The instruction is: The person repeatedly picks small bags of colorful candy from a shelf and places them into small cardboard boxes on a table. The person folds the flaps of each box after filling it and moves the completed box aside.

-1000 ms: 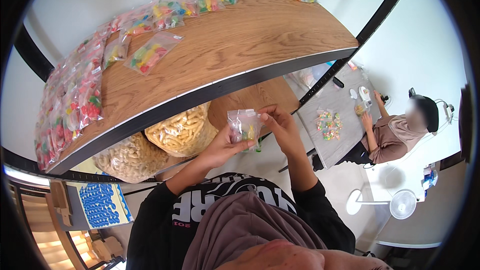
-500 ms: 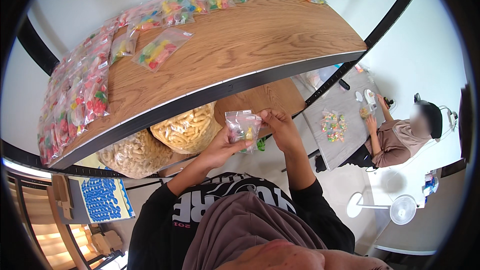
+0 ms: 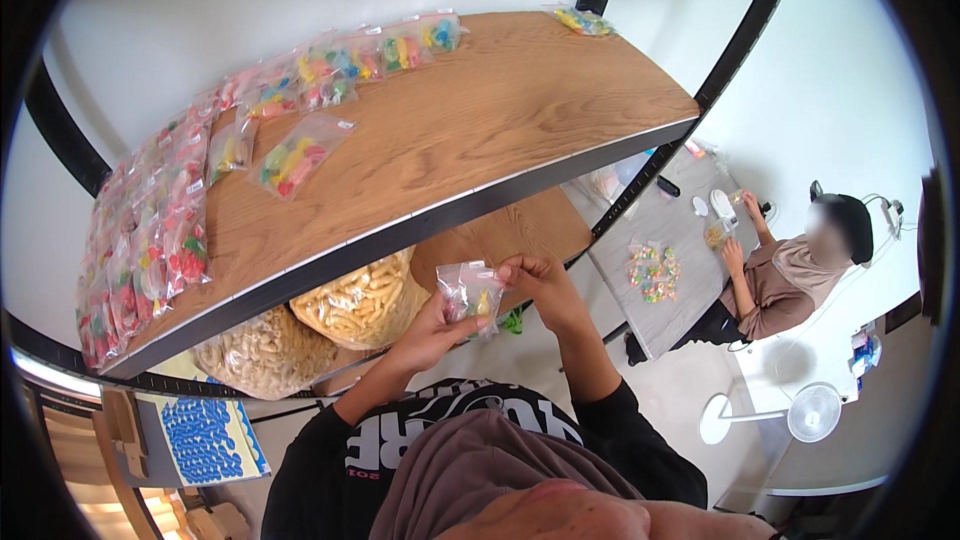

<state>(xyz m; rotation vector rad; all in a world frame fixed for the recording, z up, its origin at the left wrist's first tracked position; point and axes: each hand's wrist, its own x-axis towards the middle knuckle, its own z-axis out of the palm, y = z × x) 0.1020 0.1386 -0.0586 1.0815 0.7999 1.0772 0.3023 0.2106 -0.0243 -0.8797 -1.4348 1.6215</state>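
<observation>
A small clear zip bag of colourful candy (image 3: 468, 288) is held up in front of my chest, just below the shelf's front edge. My left hand (image 3: 432, 334) is closed on its lower part, with the thumb across the front. At its upper right corner, my right hand (image 3: 540, 285) pinches the bag's edge between thumb and fingers. Yellow and other coloured pieces show through the plastic. On the wooden shelf (image 3: 440, 120) above lie many similar candy bags, among them a single candy bag (image 3: 298, 158) apart from the rows.
Two big clear sacks of puffed snacks, one yellow (image 3: 355, 305) and one paler (image 3: 262, 355), sit on the lower shelf (image 3: 530, 232). At right, a co-worker (image 3: 785, 275) sits at a grey table (image 3: 640, 312) with a pile of candy (image 3: 655, 273). A white fan (image 3: 813, 412) stands nearby.
The view has tilted, so the shelf and its bags sit lower in the picture. Both my hands keep hold of the candy bag, with little change in grip.
</observation>
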